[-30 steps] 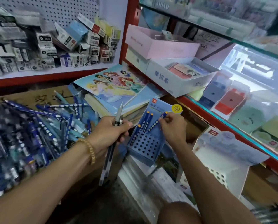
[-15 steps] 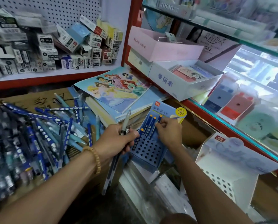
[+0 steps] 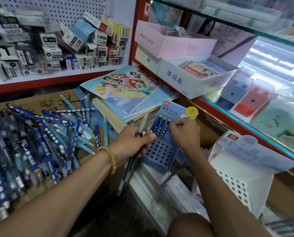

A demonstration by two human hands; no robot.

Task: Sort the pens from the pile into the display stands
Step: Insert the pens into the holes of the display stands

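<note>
A big pile of blue spotted and teal pens [image 3: 40, 134] lies on cardboard at the left. A blue display stand [image 3: 161, 149] with rows of holes leans in the middle; three blue pens with orange tips [image 3: 160, 127] stand in its back row. My left hand [image 3: 134, 142] grips a small bundle of pens [image 3: 125, 173], one grey tip sticking up and dark shafts hanging below. My right hand [image 3: 184, 132] is over the stand's right side, fingers curled at the rightmost standing pen; what it pinches is hidden.
A white display stand [image 3: 245, 170] with holes stands at the right. Princess notebooks [image 3: 125, 86] lie stacked behind the blue stand. A white box [image 3: 190, 81] and a pink box [image 3: 173, 41] sit on the red-edged shelf. Small cartons [image 3: 57, 48] fill the pegboard shelf.
My right hand has moved down along the stand as the pen it held slid into a hole. My left hand with its bundle has come closer to the stand.
</note>
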